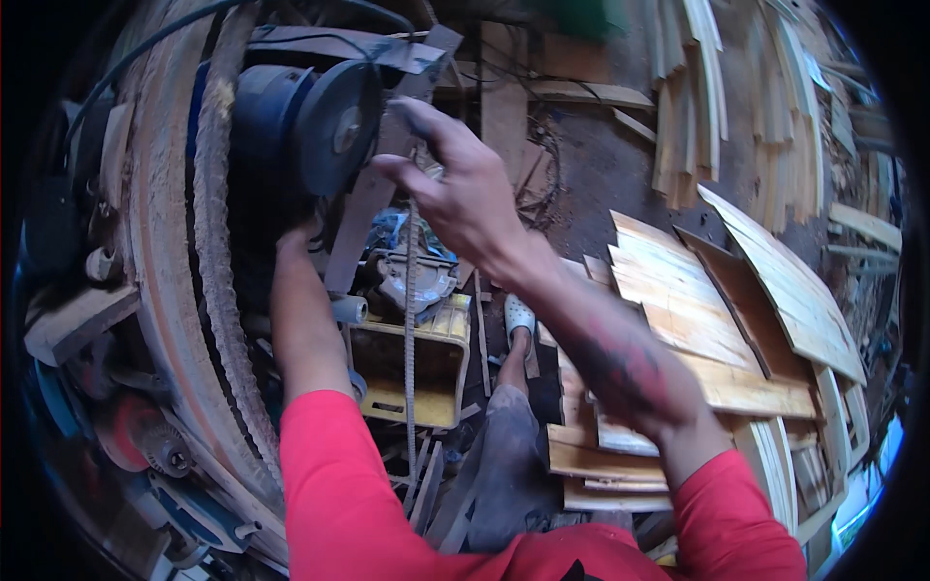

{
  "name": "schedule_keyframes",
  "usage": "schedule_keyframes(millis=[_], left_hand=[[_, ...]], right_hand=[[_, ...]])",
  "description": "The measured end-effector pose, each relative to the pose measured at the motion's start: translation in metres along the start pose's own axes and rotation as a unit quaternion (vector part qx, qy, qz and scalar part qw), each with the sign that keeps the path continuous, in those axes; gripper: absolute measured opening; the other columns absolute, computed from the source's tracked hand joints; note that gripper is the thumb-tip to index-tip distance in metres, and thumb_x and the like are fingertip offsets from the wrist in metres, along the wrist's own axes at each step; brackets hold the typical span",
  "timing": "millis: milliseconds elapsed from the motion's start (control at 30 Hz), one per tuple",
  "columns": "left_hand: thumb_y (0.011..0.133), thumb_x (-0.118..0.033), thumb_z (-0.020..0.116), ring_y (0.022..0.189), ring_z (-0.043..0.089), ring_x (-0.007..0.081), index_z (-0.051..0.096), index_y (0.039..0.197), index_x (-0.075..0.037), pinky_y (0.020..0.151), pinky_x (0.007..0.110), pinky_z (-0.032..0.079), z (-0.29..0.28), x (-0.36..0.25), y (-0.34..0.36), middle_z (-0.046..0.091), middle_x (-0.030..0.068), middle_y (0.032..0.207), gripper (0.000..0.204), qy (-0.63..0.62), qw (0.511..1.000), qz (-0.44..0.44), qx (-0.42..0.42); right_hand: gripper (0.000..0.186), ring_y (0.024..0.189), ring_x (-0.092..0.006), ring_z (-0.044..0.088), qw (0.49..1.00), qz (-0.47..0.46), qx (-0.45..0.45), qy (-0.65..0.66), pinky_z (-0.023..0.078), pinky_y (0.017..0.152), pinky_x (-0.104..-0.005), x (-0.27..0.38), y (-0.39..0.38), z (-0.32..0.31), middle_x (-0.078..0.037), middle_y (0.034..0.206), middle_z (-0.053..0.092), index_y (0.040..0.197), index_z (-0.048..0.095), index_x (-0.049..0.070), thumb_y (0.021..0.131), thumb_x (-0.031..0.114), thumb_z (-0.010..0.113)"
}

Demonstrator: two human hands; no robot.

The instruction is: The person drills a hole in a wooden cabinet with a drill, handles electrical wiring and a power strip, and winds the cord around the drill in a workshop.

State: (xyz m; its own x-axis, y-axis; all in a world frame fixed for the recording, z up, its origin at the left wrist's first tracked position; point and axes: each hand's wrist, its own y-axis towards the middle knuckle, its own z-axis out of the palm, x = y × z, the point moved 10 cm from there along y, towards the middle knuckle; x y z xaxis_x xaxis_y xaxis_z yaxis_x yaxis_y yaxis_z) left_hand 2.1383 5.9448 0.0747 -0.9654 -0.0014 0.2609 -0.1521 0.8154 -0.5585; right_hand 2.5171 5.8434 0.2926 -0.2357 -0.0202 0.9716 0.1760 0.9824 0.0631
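Observation:
A bench grinder with a dark blue motor housing (266,102) stands at the upper left, and its round grey wheel (325,136) faces right. My right hand (460,174) is raised just right of the wheel. Its thumb and fingers are apart, with a gap between them, and I see nothing held there. The fingertips look dark and sit close to the wheel's edge; whether they touch it I cannot tell. Below the grinder, my left hand (298,232) reaches into deep shadow. Only its wrist end shows, and its fingers are hidden.
A ribbed steel bar (411,349) stands upright before a yellow crate (455,378) with a grey power tool (412,281) on top. Rough timber (165,194) runs along the left, near a red angle grinder (136,436). Wooden boards (678,290) are stacked at right.

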Motion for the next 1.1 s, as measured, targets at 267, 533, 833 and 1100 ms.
schedule_keyframes(millis=[267, 533, 833, 1100], left_hand=[[0.087, -0.029, 0.049, 0.124, 0.053, 0.0452, 0.059, 0.129, 0.002, 0.103, 0.045, 0.044, 0.017, -0.001, -0.013, 0.055, 0.0340, 0.131, 0.052, -0.031, 0.999, 0.008, 0.014], [0.084, -0.025, 0.050, 0.115, 0.059, 0.0460, 0.067, 0.112, 0.005, 0.096, 0.047, 0.047, -0.012, -0.012, -0.027, 0.062, 0.0345, 0.117, 0.044, -0.035, 0.998, 0.044, 0.012], [0.067, -0.023, 0.064, 0.073, 0.067, 0.0296, 0.067, 0.072, -0.003, 0.072, 0.040, 0.051, 0.009, -0.020, -0.033, 0.068, 0.0171, 0.074, 0.021, -0.178, 0.981, 0.078, 0.011], [0.071, -0.030, 0.062, 0.063, 0.054, 0.0210, 0.064, 0.072, -0.002, 0.062, 0.036, 0.043, 0.019, -0.008, -0.033, 0.059, 0.0097, 0.066, 0.028, -0.208, 0.975, 0.008, 0.073]], right_hand=[[0.062, 0.083, -0.0401, 0.072, 0.950, -0.238, 0.089, -0.180, 0.059, 0.072, -0.0445, 0.015, 0.063, 0.118, -0.030, 0.154, 0.030, 0.145, 0.048, 0.035, 0.088, 0.056, 0.063], [0.041, 0.071, -0.0310, 0.072, 0.964, -0.111, 0.162, -0.180, 0.059, 0.061, -0.0410, -0.017, 0.137, 0.102, -0.020, 0.113, 0.067, 0.130, 0.061, 0.028, 0.096, 0.050, 0.058], [0.033, 0.082, -0.0314, 0.071, 0.987, -0.151, 0.052, 0.032, 0.056, 0.068, -0.0400, -0.042, 0.129, 0.059, -0.021, 0.109, 0.060, 0.117, 0.063, 0.017, 0.094, 0.040, 0.057], [0.037, 0.086, -0.0278, 0.073, 0.831, -0.340, 0.197, -0.393, 0.060, 0.067, -0.0359, 0.027, 0.074, 0.134, -0.015, 0.127, 0.061, 0.131, 0.063, 0.027, 0.096, 0.037, 0.057]])
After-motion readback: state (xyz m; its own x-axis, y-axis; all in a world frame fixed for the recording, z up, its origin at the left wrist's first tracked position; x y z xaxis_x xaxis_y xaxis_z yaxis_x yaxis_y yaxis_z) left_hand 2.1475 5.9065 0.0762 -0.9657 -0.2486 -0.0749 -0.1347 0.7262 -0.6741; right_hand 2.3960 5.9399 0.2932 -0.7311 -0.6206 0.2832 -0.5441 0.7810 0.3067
